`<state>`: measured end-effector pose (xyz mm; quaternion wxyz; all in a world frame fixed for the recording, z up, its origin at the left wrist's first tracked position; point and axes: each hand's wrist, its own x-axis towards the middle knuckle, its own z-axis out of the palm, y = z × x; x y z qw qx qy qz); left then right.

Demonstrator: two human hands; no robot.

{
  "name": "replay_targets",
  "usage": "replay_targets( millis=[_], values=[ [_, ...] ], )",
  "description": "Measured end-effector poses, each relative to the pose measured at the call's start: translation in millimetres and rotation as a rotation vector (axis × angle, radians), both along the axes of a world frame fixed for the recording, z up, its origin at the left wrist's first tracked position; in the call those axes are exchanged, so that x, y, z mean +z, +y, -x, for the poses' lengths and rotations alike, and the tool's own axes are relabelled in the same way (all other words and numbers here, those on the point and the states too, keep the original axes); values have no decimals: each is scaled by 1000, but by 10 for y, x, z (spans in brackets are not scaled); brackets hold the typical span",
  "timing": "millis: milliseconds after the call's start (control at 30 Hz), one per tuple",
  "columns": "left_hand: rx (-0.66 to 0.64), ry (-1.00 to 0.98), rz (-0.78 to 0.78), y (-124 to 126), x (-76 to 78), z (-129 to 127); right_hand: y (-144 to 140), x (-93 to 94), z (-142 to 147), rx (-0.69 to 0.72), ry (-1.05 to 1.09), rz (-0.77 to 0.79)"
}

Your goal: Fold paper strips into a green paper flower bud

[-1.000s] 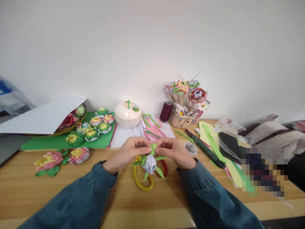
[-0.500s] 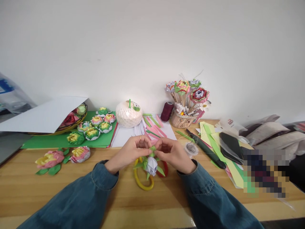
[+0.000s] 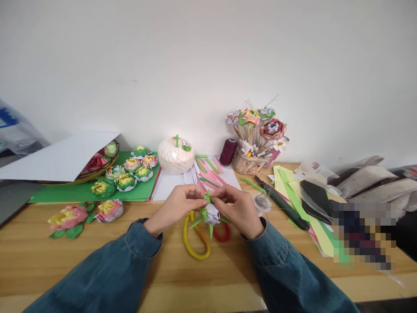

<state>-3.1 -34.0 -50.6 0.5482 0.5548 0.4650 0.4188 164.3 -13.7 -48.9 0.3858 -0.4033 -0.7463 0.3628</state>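
Note:
Between my two hands is a folded paper flower (image 3: 212, 214) with a pale lavender-white centre and pointed light green paper pieces spreading around it. My left hand (image 3: 180, 202), with a ring on one finger, pinches the green paper at the flower's far side. My right hand (image 3: 237, 208) is closed on the same green part, thumb and fingers together. Under the flower lie scissors (image 3: 197, 256) with one yellow and one red handle loop; their blades are hidden by the hands and flower.
Paper strips (image 3: 211, 173) lie on white sheets behind my hands. Finished paper flowers (image 3: 126, 181) rest on green paper at left. To the right are a wire bundle (image 3: 262, 201), a dark green-handled cutter (image 3: 286, 208) and a phone (image 3: 315, 199). A thread spool (image 3: 228, 152) stands behind.
The paper flower has turned and shifted slightly up and to the right. My right hand's fingers have moved a little, while both hands keep their hold.

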Motion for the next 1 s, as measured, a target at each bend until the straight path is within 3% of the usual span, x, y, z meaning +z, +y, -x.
replay_targets(
  millis=[167,300,600,667,833,900,1000],
  values=[
    [18,49,13,-13,36,13,52,20,-22,198,44,314],
    [21,79,-13,-22,44,16,46,20,-20,238,48,368],
    [119,373,-378,-86,29,-31,-31,-7,24,25,-219,-89],
    [126,312,-369,-79,39,-24,-35,-3,17,26,-229,-122],
    [80,90,-109,-27,75,14,-45,-22,-16,26,-159,-307],
    [56,86,-138,-10,70,12,-48,-35,-21,33,-145,-414],
    [138,132,-225,-7,36,0,-54,-30,-15,-39,-158,-538]
  ],
)
